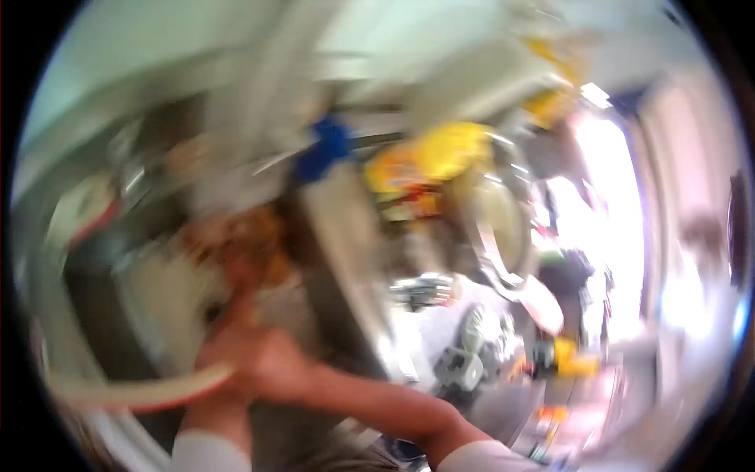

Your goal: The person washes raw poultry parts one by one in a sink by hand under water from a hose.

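White sleeve pair (208, 453), two overlapping hands (267, 363), one red-edged strip (141, 394)

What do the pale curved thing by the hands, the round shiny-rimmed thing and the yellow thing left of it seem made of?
Pale curved thing: perhaps plastic or enamel; smooth-looking, but blurred.
Round thing: likely polished metal, from bright streaks along its rim.
Yellow thing: possibly plastic, from its vivid colour; finish unclear.

I logged visible room above the curved band (141, 391), left of the hands (269, 363); the pale panel (342, 228) obstructed rightward passage.
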Motion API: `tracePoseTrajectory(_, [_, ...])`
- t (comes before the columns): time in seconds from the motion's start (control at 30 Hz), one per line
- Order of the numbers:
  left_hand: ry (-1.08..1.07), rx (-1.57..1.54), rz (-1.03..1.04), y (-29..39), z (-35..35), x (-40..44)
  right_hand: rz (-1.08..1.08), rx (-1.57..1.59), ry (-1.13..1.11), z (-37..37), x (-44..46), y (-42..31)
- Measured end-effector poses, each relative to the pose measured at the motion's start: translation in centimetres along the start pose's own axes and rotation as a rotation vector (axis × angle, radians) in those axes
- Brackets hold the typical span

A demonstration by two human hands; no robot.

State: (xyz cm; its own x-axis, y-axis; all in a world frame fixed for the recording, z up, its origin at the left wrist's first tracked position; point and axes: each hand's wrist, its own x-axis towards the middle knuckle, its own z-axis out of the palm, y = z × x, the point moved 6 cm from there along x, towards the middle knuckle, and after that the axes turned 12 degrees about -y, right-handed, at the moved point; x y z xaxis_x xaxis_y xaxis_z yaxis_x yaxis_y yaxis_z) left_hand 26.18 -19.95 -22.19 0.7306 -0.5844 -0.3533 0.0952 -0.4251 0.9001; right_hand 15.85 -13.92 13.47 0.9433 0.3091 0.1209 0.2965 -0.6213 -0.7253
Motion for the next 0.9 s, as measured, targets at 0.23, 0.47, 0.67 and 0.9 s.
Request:
tracePoseTrajectory(0.23, [0.026, -0.060, 0.042, 6.5, -2.8, 0.8, 0.144, 0.076, -0.065, 3.2, 1.3, 0.2])
tracePoseTrajectory(0.47, [-0.012, -0.097, 0.108, 18.1, -4.5, -9.0, 0.217, 0.189, -0.089, 6.2, -0.7, -4.2])
tracePoseTrajectory(0.67, [-0.062, -0.083, 0.174, 26.9, -3.5, -15.5, 0.241, 0.245, -0.099, 7.4, -1.8, -6.7])
tracePoseTrajectory(0.9, [-0.074, -0.014, 0.195, 34.1, -0.1, -19.1, 0.223, 0.263, -0.052, 6.8, -3.6, -9.2])
